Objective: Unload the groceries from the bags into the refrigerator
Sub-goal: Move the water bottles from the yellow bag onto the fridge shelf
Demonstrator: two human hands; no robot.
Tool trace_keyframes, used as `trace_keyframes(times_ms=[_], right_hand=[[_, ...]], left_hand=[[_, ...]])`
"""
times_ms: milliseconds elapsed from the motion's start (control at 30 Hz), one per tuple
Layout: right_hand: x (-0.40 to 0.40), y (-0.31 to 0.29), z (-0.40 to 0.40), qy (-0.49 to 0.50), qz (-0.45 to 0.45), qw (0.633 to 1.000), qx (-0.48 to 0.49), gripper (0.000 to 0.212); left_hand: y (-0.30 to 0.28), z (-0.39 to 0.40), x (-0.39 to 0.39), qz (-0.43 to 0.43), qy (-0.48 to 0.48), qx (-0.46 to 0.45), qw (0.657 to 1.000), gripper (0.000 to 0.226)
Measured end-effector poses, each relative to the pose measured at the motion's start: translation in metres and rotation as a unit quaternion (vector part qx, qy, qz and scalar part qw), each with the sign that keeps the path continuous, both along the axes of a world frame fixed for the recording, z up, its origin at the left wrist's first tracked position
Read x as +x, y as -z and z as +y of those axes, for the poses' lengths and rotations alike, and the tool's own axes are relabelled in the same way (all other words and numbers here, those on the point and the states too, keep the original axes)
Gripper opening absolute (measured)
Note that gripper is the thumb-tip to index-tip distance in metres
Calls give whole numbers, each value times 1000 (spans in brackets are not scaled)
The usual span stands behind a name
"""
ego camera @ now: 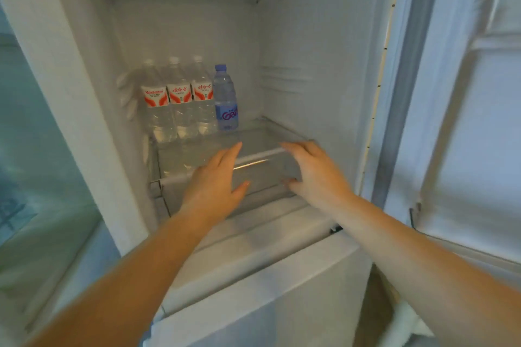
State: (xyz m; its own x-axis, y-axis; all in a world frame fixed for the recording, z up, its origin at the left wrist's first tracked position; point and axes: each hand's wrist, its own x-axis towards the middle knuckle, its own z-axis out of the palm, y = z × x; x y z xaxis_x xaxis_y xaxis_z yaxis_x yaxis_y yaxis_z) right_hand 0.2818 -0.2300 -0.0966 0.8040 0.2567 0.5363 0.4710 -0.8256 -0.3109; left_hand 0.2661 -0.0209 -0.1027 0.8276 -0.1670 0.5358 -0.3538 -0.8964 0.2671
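Head view, both hands [217,177] open, refrigerator [296,51]

The open refrigerator door [476,110] at the right is smeared by blur and cut off by the frame's right edge, the blue bottle [225,98] shows only part of its label's lettering, and the red-labelled bottles' [179,98] print is too small to read.

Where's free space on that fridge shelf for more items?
Bare glass shelf right of the blue-label bottle, up to the right wall, and in front of the bottles. Crowded back left: three red-label bottles. Both hands, left hand and right hand, hover at the front edge.
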Motion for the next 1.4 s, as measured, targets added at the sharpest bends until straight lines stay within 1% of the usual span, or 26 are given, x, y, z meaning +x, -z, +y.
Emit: trace_keyframes(times_ms=[100, 167, 300, 433, 500, 600, 767, 900, 1033, 1167, 1267, 1400], right_hand=[[-64, 23, -14, 23, 23, 999, 28, 72], [-106, 41, -26, 38, 32, 998, 28, 70], [-186, 78, -59, 101, 70, 992, -8, 70], [-263, 119, -102, 163, 110, 976, -91, 71], [-297, 138, -129, 188, 136, 967, -106, 71], [-349, 160, -178, 241, 179, 949, -96, 72], [-442, 183, -272, 323, 255, 909, -63, 73], [-508, 192, -353, 359, 283, 887, -69, 75], [-552, 193, -422, 384, 286, 874, -74, 75], [-577, 202, -472, 393, 306, 865, -63, 76], [-578, 211, -508, 396, 313, 863, -36, 74], [-560, 224, -552, 388, 329, 861, -15, 73]], left_hand=[[20, -16, -46, 0, 34, 60, 998, 76], [39, -28, -75, 16, 56, 88, 994, 76], [79, -60, -124, 53, 99, 136, 984, 74], [114, -109, -169, 94, 149, 167, 970, 75], [127, -140, -195, 116, 180, 176, 961, 75], [146, -195, -231, 138, 231, 205, 941, 75], [171, -308, -286, 134, 305, 225, 916, 77], [184, -405, -337, 113, 361, 229, 897, 75], [196, -480, -377, 114, 397, 237, 879, 73], [210, -528, -401, 126, 409, 260, 865, 74], [220, -562, -404, 146, 417, 271, 855, 73], [232, -608, -385, 160, 415, 266, 855, 73]])
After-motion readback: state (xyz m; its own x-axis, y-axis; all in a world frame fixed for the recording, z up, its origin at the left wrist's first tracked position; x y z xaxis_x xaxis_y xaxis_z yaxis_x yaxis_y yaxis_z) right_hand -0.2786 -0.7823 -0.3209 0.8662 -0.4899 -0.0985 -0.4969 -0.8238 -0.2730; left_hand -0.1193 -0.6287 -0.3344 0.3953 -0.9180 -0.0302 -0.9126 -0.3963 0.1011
